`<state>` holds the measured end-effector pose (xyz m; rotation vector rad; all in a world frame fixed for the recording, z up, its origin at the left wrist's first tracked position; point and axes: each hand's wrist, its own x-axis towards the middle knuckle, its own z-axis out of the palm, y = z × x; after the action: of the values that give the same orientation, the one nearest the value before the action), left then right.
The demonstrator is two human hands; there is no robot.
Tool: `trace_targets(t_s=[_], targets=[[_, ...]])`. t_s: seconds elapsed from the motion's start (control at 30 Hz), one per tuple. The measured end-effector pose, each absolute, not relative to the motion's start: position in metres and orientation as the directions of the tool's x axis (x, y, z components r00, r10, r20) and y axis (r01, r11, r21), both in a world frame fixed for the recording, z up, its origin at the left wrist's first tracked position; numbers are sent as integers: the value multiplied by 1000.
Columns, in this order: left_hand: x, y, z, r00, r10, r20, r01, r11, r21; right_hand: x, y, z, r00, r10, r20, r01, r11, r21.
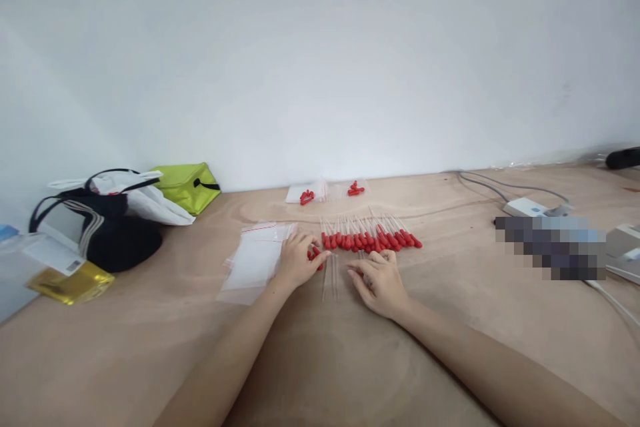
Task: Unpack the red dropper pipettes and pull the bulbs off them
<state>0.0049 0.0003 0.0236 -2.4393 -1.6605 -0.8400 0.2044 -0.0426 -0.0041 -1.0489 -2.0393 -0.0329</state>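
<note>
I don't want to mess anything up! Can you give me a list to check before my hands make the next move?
1. Flat clear bags beside your left hand: ok.
2. Row of red-topped tubes lying beyond your hands: ok.
3. Red tops on the loose clear tubes between your hands: not ok, none seen.
4. Red pieces by your left fingers held firmly: cannot tell.
5. Something gripped in your right hand: cannot tell.

No readable text; white label above yellow item illegible.
</note>
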Motion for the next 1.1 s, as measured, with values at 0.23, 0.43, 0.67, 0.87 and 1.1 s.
trace_targets(t_s=[0.23,0.43,0.67,0.87,1.1], targets=[[17,14,18,212,866,453,922,-330,200,207,-39,-5,-205,654,728,683,629,-372],[9,7,14,68,820,569,918,-275,286,207,-38,-7,-210,664,717,701,614,-363],[-12,-38,13,128,731,670,902,-367,229,213,-39,-6,-231,608,760,781,581,-227],[-6,-59,15,398,690,605,831,-550,80,215,-40,-4,-410,559,721,789,614,-28],[1,-57,20,454,608,652,789,-614,23,214,-37,-7,-478,501,721,712,702,-16]])
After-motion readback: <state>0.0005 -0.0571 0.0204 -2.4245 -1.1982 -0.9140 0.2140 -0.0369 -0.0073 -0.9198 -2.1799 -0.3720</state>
